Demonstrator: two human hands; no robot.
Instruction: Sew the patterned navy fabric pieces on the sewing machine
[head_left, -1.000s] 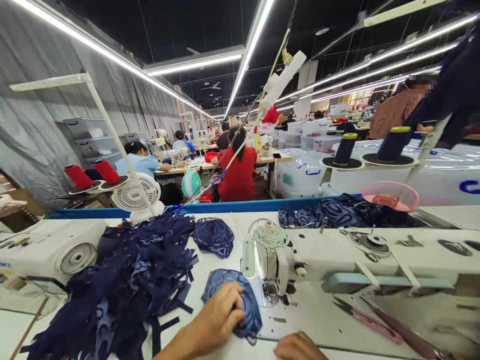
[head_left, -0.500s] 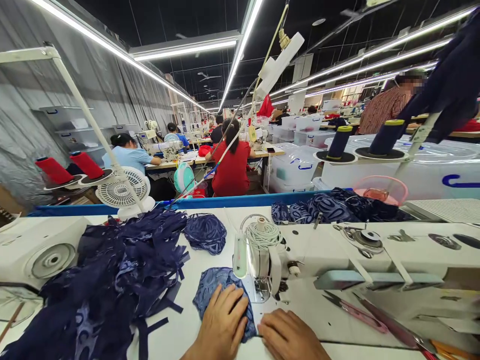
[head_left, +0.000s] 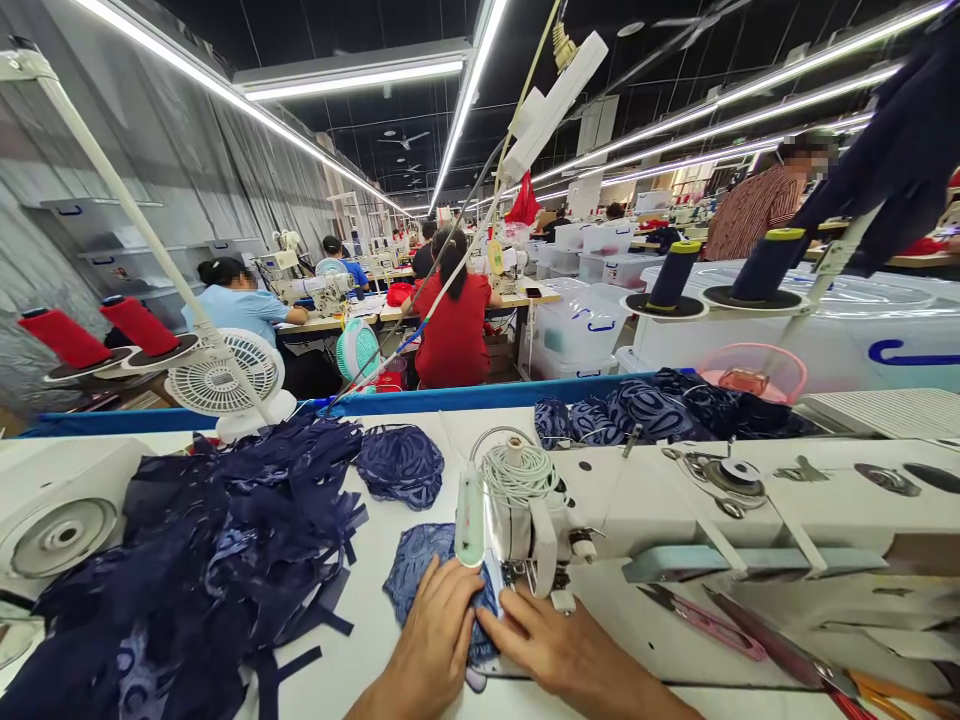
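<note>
A blue patterned fabric piece [head_left: 420, 562], with a raised, rounded look, lies on the white sewing table left of the needle. My left hand [head_left: 439, 625] rests on it, its fingers stretched flat toward the machine. The thumb and bent fingers of my right hand [head_left: 544, 635] close on the right edge of the piece, close by the presser foot. Some fingertips are hidden by the sewing machine head [head_left: 517, 520]. A similar navy piece [head_left: 401, 465] lies farther back on the table.
Dark blue fabric strips [head_left: 225, 560] are heaped on the left. Pink-handled thread snips [head_left: 712, 625] and large scissors [head_left: 787, 640] lie at right. Navy thread cones [head_left: 769, 265], a white fan [head_left: 223, 370] and more patterned pieces [head_left: 645, 405] stand behind. Co-workers sit beyond.
My right hand has moved left and forward from the table's front to the fabric piece by the needle. My left hand stays on the piece. The view has shifted slightly.
</note>
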